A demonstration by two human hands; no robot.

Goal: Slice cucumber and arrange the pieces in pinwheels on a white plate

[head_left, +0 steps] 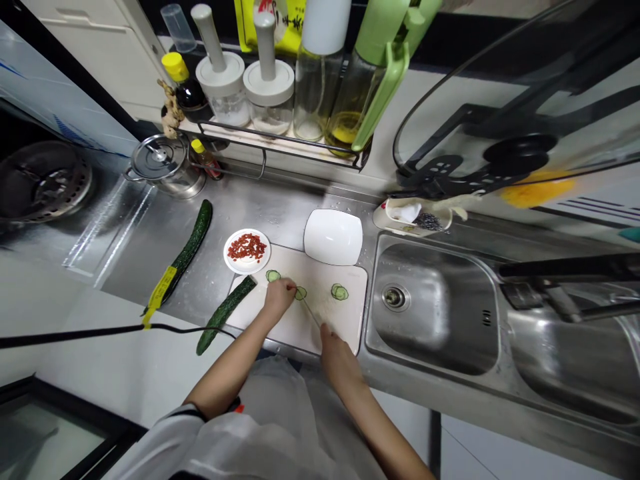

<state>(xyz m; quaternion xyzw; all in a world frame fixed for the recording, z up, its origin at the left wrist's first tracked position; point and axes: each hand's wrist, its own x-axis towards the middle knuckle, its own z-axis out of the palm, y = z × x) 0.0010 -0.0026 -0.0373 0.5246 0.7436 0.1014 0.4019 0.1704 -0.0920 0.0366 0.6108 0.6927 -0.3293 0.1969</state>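
Note:
My right hand [339, 353] is closed around the near end of a thin pale stick [312, 313], at the front of the white cutting board [350, 327]. The stick slants up toward my left hand [280, 300], whose fingertips are pinched together; a trace of red shows there, too small to make out. Right beside those fingers lies a cucumber slice [301, 293]. Other thin cucumber slices [339, 292] lie on the board's right side, and another slice [273, 275] is just beyond my left hand. A cut cucumber [225, 317] rests across the board's left edge.
A white plate of small red berries [247, 249] and a white bowl [333, 237] stand behind the board. Farther left lie a whole cucumber [193, 243] and a lidded pot [163, 163]. The sink [435, 300] is on the right. A black cable [150, 327] crosses from the left.

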